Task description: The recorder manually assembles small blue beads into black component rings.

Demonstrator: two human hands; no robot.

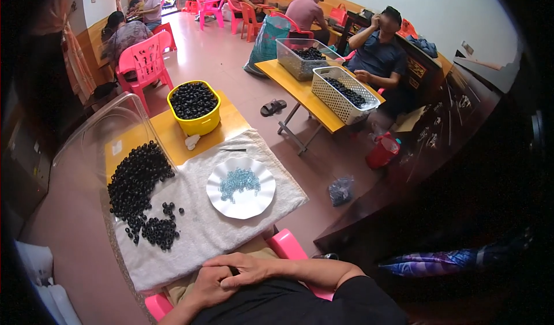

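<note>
My two hands lie together on my lap at the table's front edge, the right over the left. My right hand (254, 268) rests with its fingers stretched over the left one; no held object shows. The fingers of my left hand (209, 286) are mostly hidden beneath it. In front of me, a white towel (190, 232) covers part of the table. A white scalloped plate (245, 209) on it bears small clear-blue pieces (239, 180). To its left, many small black ring-like parts (135, 180) spill from a tipped clear plastic bin (95, 137). Tweezers (233, 149) lie behind the plate.
A yellow tub (199, 126) of black parts stands at the table's back. Ahead right, another table (283, 79) bears a clear bin (288, 62) and a white basket (340, 103); a person (375, 56) sits beside it. Pink chair arms (287, 244) flank me. Others sit farther back.
</note>
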